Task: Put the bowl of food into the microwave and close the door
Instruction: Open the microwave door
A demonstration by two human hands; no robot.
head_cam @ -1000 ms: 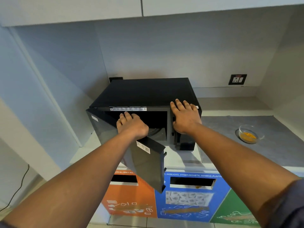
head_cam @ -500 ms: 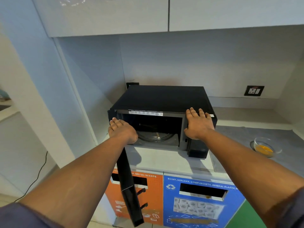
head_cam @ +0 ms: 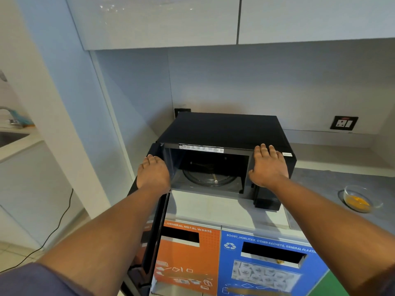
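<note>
— What can be read under the counter?
— The orange bin front point(head_cam: 188, 255) says "GENERAL METAL WASTE". The blue bin front point(head_cam: 267, 265) says "BOOST, HORLICKS, OTHER SACHETS, GENERAL PLASTIC" beside a white recycling sign point(head_cam: 229, 245).
— And the microwave?
— A white label strip point(head_cam: 201, 148) runs along the top edge of its opening, the print too small to read.

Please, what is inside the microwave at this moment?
Inside the microwave only the round glass turntable is visible. The bowl of food stands outside, on the counter to the right. The cavity's near left corner is covered by the left hand.
</note>
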